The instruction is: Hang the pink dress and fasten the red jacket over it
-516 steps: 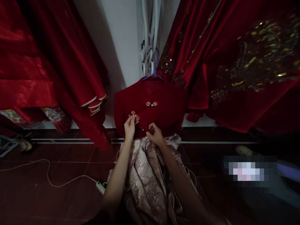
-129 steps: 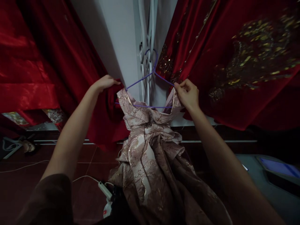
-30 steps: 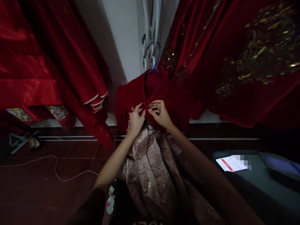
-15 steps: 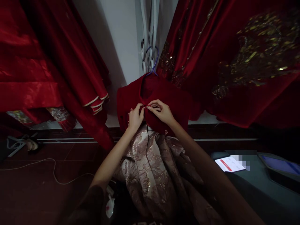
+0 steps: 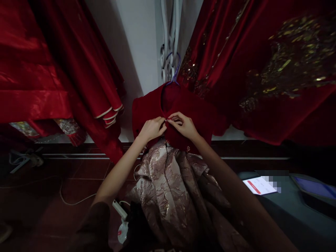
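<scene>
A dark red jacket (image 5: 147, 108) hangs by a blue-purple hanger (image 5: 174, 75) straight in front of me. Both my hands meet at its front closure, just below the neckline. My left hand (image 5: 152, 128) pinches one front edge, knuckles turned up and thumb below. From the other side my right hand (image 5: 184, 125) pinches the opposite edge between thumb and forefinger. A tiny shiny fastener shows between the fingertips, too small to make out. Beaded trims (image 5: 188, 148) dot the jacket's lower front. Below it spreads a pinkish-gold brocade garment (image 5: 168, 178).
Red garments (image 5: 99, 73) hang at left, and a red sequinned one (image 5: 262, 70) at right. White scrolled metalwork (image 5: 170, 35) carries the hanger. A lit phone (image 5: 259, 184) lies on a dark surface at lower right. A white cable (image 5: 61, 194) and power strip (image 5: 120, 210) are at lower left.
My left hand has turned, its knuckles now higher and its wrist further left, still at the closure. My right hand keeps its pinch. The view has shifted slightly.
</scene>
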A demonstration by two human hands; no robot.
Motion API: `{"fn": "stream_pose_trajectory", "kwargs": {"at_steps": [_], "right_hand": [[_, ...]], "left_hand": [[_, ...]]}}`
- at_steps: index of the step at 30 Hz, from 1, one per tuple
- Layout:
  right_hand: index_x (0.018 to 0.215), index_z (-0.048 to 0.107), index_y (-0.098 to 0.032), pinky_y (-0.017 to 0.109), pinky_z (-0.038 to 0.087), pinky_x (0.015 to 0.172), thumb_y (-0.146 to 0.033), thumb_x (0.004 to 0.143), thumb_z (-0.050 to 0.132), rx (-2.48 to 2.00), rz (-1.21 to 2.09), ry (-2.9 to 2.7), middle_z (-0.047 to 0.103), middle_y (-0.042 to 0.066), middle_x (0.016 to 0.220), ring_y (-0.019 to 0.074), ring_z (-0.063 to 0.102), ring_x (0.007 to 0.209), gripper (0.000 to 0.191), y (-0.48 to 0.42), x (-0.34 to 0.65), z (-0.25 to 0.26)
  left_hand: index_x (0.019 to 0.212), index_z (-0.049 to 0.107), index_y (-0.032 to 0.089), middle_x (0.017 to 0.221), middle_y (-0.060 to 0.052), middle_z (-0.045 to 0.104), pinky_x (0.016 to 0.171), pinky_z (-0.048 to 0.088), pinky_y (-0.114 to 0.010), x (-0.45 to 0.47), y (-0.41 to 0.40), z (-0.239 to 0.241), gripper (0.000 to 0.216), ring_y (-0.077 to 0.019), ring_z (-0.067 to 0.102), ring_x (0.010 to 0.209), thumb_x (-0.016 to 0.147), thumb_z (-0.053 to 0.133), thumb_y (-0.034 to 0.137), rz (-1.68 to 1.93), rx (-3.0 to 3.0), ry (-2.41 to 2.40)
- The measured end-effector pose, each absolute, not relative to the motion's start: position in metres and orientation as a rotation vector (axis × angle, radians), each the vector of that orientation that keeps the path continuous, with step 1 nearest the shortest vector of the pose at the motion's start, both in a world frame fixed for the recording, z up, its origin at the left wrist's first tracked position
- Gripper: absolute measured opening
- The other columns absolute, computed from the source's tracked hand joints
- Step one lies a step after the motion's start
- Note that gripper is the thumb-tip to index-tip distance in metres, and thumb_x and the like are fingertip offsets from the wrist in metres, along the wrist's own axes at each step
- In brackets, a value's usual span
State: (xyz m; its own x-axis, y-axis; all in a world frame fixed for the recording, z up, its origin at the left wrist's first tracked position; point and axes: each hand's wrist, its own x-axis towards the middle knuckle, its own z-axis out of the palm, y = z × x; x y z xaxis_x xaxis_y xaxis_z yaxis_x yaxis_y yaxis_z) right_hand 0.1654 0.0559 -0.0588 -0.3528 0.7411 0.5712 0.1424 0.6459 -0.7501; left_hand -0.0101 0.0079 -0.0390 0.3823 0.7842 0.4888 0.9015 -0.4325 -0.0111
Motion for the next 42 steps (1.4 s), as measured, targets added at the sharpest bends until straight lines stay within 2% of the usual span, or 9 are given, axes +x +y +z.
{"fn": "stream_pose_trajectory", "kwargs": {"at_steps": [6,11,16,23,30,33,37,39,42], "right_hand": [[0.094,0.062,-0.023,0.031,0.056,0.073,-0.043,0.078,0.062,-0.691,0.719,-1.861,0.065,0.004,0.093,0.0170,0.062,0.086,0.026,0.056,0.167,-0.054],[0.091,0.062,-0.021,0.032,0.056,0.070,-0.043,0.071,0.069,-0.692,0.756,-1.857,0.065,0.005,0.090,0.0178,0.062,0.084,0.031,0.058,0.167,-0.051],[0.088,0.060,-0.020,0.031,0.057,0.070,-0.041,0.071,0.068,-0.685,0.774,-1.890,0.065,0.005,0.088,0.0160,0.061,0.080,0.028,0.060,0.169,-0.048],[0.089,0.058,-0.019,0.030,0.056,0.071,-0.032,0.068,0.068,-0.677,0.790,-1.947,0.063,0.004,0.086,0.0150,0.061,0.080,0.027,0.062,0.171,-0.042],[0.086,0.054,-0.018,0.024,0.053,0.066,-0.020,0.064,0.061,-0.677,0.702,-1.934,0.059,0.001,0.082,0.0120,0.057,0.075,0.023,0.070,0.165,-0.044],[0.084,0.052,-0.019,0.022,0.049,0.060,-0.019,0.064,0.058,-0.733,0.580,-1.913,0.056,-0.001,0.078,0.0108,0.054,0.069,0.021,0.072,0.161,-0.044],[0.084,0.047,-0.019,0.022,0.045,0.059,-0.019,0.066,0.055,-0.836,0.402,-1.821,0.053,-0.001,0.073,0.0100,0.051,0.062,0.020,0.068,0.152,-0.049],[0.094,0.045,-0.020,0.023,0.046,0.060,-0.021,0.069,0.054,-0.857,0.378,-1.695,0.053,0.001,0.079,0.0115,0.053,0.067,0.026,0.061,0.146,-0.060],[0.112,0.036,-0.019,0.025,0.048,0.063,-0.023,0.068,0.057,-0.850,0.400,-1.625,0.051,0.008,0.100,0.0137,0.055,0.077,0.049,0.048,0.141,-0.086]], "left_hand": [[0.100,0.059,0.014,0.092,-0.010,0.064,0.068,0.045,-0.027,-0.012,0.013,-0.027,0.032,-0.0180,0.063,0.080,0.094,0.032,0.031,-0.467,-2.438,-1.368],[0.099,0.058,0.013,0.090,-0.011,0.064,0.066,0.044,-0.028,-0.012,0.015,-0.024,0.026,-0.0192,0.064,0.078,0.093,0.036,0.026,-0.374,-2.458,-1.333],[0.097,0.059,0.013,0.089,-0.011,0.065,0.066,0.043,-0.028,-0.010,0.017,-0.024,0.026,-0.0191,0.064,0.076,0.092,0.036,0.025,-0.330,-2.447,-1.323],[0.096,0.061,0.012,0.090,-0.012,0.066,0.064,0.042,-0.029,-0.012,0.022,-0.023,0.027,-0.0189,0.064,0.075,0.091,0.037,0.025,-0.350,-2.495,-1.173],[0.098,0.062,0.007,0.088,-0.015,0.065,0.067,0.044,-0.031,-0.004,0.036,-0.015,0.028,-0.0219,0.064,0.078,0.088,0.039,0.020,-0.199,-2.480,-1.072],[0.104,0.058,0.008,0.092,-0.015,0.064,0.069,0.045,-0.031,0.002,0.039,-0.025,0.028,-0.0224,0.063,0.084,0.089,0.040,0.023,-0.331,-2.452,-1.154],[0.108,0.051,0.011,0.100,-0.012,0.060,0.072,0.048,-0.030,0.010,0.032,-0.056,0.026,-0.0208,0.061,0.090,0.090,0.040,0.027,-0.754,-2.415,-1.357],[0.115,0.045,0.011,0.110,-0.013,0.056,0.074,0.049,-0.029,0.012,0.027,-0.074,0.031,-0.0214,0.059,0.097,0.087,0.044,0.025,-0.928,-2.422,-1.400],[0.127,0.038,0.014,0.123,-0.014,0.049,0.075,0.050,-0.029,0.011,0.021,-0.096,0.044,-0.0205,0.057,0.102,0.084,0.045,0.019,-1.103,-2.460,-1.449]]}}
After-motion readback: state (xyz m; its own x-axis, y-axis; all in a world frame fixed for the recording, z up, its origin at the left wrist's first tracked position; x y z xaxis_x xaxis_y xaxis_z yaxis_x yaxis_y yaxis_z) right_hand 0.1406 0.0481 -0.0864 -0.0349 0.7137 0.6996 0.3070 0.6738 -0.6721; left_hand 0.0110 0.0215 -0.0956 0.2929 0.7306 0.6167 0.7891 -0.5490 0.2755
